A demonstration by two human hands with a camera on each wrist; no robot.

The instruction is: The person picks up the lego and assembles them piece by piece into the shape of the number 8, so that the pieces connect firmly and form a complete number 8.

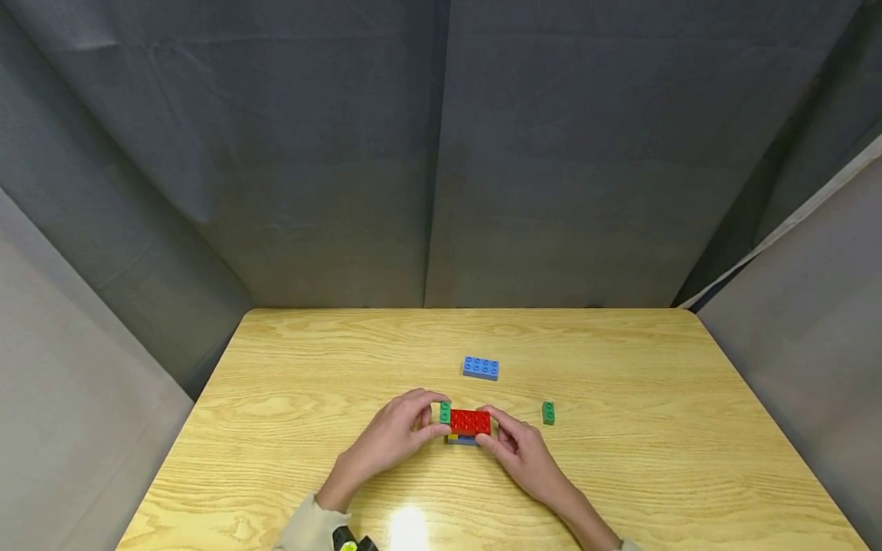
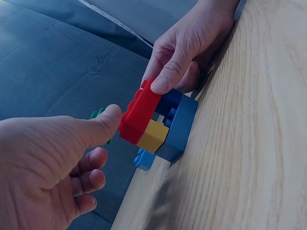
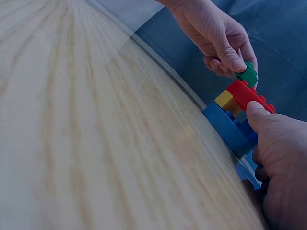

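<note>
Between thumb and fingers my left hand (image 1: 396, 432) pinches a small green brick (image 1: 445, 413) at the left end of a red brick (image 1: 471, 422). In the right wrist view the green brick (image 3: 248, 74) is right at the red brick's studded top. My right hand (image 1: 525, 457) grips the red brick's other end, thumb on its near side. Under the red brick (image 2: 140, 114) sit a yellow brick (image 2: 153, 136) at one end and a dark blue brick (image 3: 248, 132) at the other. Both stand on a longer blue brick (image 2: 178, 130) on the table.
Behind the stack lies a loose blue brick (image 1: 481, 368) with its studs up. Another small green brick (image 1: 548, 413) lies to the right of my right hand. The wooden table (image 1: 276, 383) ends at dark cloth (image 1: 331, 191) at the back.
</note>
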